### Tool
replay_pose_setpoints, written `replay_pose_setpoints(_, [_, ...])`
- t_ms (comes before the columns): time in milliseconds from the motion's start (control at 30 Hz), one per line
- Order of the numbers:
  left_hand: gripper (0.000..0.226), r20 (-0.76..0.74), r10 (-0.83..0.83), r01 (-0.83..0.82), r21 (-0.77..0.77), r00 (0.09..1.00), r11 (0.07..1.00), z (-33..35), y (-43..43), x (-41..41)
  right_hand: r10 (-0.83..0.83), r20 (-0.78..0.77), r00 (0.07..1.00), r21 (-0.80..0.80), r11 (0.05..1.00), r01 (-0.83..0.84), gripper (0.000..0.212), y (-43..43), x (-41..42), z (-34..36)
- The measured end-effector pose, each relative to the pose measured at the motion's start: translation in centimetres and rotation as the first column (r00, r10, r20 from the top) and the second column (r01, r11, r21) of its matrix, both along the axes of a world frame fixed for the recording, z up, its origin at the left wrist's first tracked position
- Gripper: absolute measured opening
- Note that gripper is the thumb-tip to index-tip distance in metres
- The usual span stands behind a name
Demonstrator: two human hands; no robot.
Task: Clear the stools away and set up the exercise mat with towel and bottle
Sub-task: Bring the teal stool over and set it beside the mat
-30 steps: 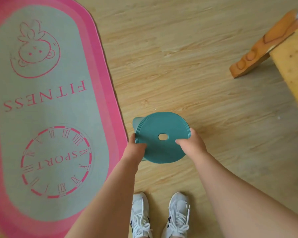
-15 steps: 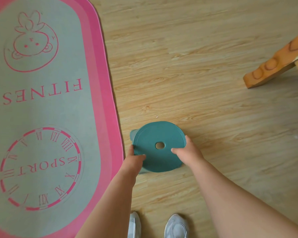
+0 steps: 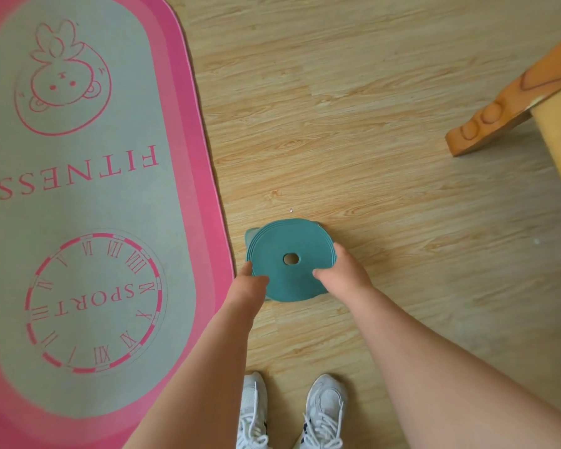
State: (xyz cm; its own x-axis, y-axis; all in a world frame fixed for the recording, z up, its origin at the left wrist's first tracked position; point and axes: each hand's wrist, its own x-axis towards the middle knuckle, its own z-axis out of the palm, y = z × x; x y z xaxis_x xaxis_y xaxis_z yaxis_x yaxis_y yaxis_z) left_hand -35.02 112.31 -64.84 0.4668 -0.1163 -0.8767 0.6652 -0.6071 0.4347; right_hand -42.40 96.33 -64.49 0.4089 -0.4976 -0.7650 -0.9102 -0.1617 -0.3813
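Left hand (image 3: 248, 285) and right hand (image 3: 340, 273) grip the stool (image 3: 285, 238). Floor (image 3: 337, 124) is wood plank. The mat (image 3: 78, 196) lies just beside the stool, a wooden leg (image 3: 506, 105) well apart.

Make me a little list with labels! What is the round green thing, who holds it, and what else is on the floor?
stool: teal stool, round seat with a hole in the middle, seen from above
left hand: left hand grips the seat's left edge
right hand: right hand grips the seat's right edge
mat: pink and grey mat, flat, just left of the stool
floor: wooden floor
shoes: white shoes
furniture: wooden furniture, far right
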Motion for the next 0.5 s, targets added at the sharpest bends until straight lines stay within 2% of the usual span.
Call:
replay_pose_setpoints(100, [0.060,0.019,-0.131,0.130,0.050,0.991,0.990,2.8,-0.8,-0.4,-0.008,-0.009,1.000,-0.017,1.000,0.008,0.057,0.0,-0.2,3.1])
replay_pose_setpoints(267, [0.059,0.080,-0.301,0.290,0.124,0.950,0.949,9.3,-2.0,-0.8,-0.009,-0.019,1.000,-0.027,1.000,0.009,0.053,-0.4,-1.7,9.4])
replay_pose_setpoints(400, [0.056,0.128,-0.388,0.371,0.136,0.913,0.919,14.5,-3.8,-0.5,-0.030,-0.011,0.999,-0.014,0.999,0.030,0.068,-1.2,-3.2,13.9])
replay_pose_setpoints(500, [0.054,0.147,-0.460,0.445,0.125,0.876,0.887,18.2,-5.8,-1.2,-0.087,0.010,0.996,-0.033,0.996,0.087,0.068,-1.8,-5.5,17.5])
